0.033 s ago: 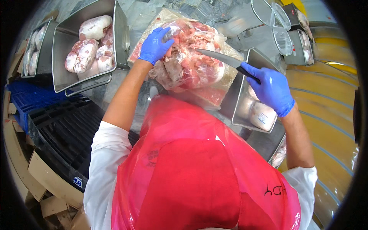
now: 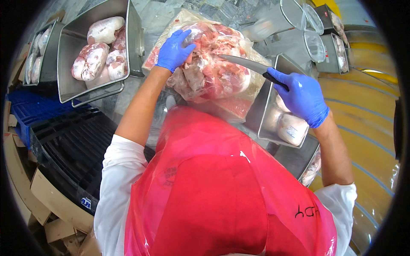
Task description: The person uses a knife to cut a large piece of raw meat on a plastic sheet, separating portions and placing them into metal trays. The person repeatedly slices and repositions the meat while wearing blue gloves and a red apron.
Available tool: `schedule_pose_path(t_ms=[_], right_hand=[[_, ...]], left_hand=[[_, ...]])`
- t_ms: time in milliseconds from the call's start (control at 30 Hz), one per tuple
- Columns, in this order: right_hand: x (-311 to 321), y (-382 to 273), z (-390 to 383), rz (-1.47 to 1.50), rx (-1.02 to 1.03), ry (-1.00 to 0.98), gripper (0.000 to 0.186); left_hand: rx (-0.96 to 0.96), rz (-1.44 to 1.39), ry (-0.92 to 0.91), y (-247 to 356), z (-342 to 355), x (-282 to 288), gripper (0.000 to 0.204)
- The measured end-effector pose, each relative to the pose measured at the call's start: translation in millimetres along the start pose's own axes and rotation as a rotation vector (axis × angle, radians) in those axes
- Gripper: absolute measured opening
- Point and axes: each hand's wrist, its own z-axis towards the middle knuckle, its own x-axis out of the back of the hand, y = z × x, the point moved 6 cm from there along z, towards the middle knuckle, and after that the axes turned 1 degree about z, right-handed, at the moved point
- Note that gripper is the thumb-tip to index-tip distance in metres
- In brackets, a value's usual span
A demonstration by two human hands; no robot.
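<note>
A large block of raw meat [image 2: 218, 79] in clear plastic wrap lies on a flattened carton with a plastic liner [image 2: 235, 109], at the top middle. My blue-gloved left hand [image 2: 174, 52] rests on its left side, thumb and fingers spread apart. In my blue-gloved right hand [image 2: 302, 97] is a knife [image 2: 250, 64] with a black handle, fingers wrapped round it. The blade points left, and its tip touches or hovers just over the middle of the meat; I cannot tell which.
To the left, a metal bin [image 2: 70, 87] holds several wrapped meat pieces [image 2: 92, 62]. Another metal bin [image 2: 268, 138] with wrapped meat stands below my right hand. Black pallets [image 2: 64, 141] and cardboard [image 2: 60, 196] lie at left. Clear plastic tubs [image 2: 314, 45] stand at upper right.
</note>
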Motion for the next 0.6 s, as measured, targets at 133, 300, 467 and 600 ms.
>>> schedule_pose_path(t_ms=[133, 300, 467, 600], right_hand=[[42.4, -30.6, 54.8, -0.201, 0.034, -0.211, 0.028], [59.6, -27.5, 105.0, -0.239, 0.149, -0.307, 0.031], [-7.7, 34.6, 86.9, 0.072, 0.115, -0.326, 0.044], [-17.9, 55.6, 57.5, 0.278, 0.14, -0.217, 0.051]], left_hand=[[0.034, -0.001, 0.093, 0.2, -6.5, 7.6, 0.052], [0.108, -0.139, 0.255, -14.5, -24.4, 24.4, 0.043], [0.213, -0.248, 0.272, -26.8, -62.2, 44.2, 0.028], [0.207, -0.301, 0.207, -2.5, -75.5, 58.8, 0.017]])
